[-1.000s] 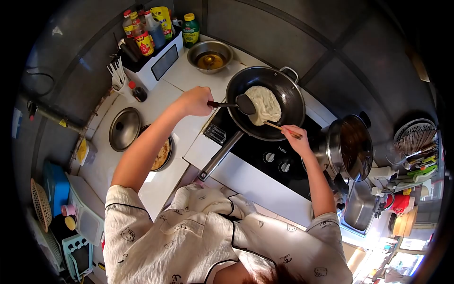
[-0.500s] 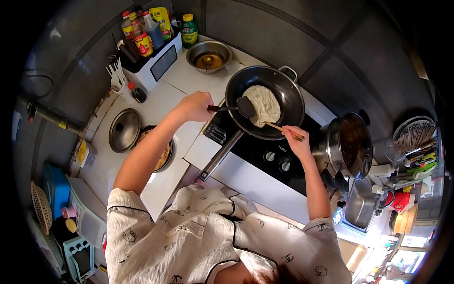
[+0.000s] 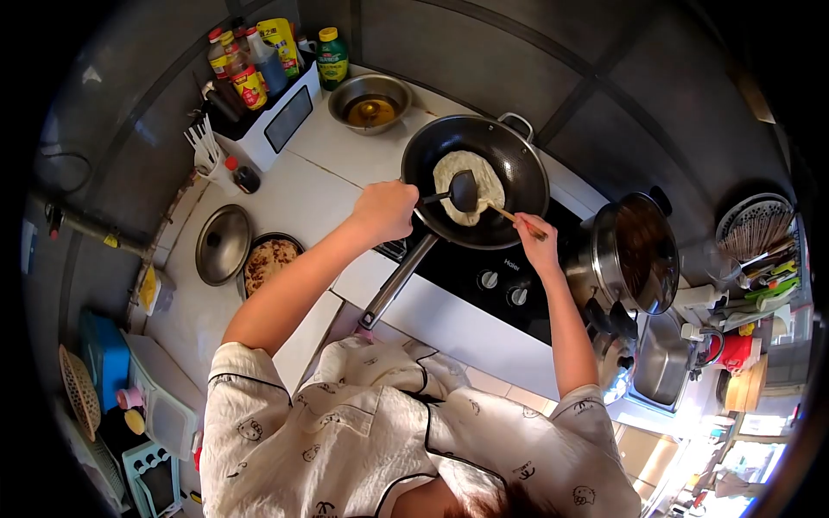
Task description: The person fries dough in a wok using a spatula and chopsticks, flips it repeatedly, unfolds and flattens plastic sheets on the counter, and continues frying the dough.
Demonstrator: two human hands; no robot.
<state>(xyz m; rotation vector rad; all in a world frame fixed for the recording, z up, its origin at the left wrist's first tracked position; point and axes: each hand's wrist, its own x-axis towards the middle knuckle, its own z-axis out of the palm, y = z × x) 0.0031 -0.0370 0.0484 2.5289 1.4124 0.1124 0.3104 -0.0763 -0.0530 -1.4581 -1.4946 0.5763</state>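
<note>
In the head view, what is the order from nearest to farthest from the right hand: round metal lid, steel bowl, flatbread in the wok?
1. Flatbread, in the wok, just left of the right hand.
2. Steel bowl, beyond the wok's left side.
3. Round metal lid, farthest left.

Black spatula held in left hand, blade positioned over pale flatbread in wok. Chopsticks gripped by right hand, tips placed at flatbread's edge. Wok supported on hob.
</note>
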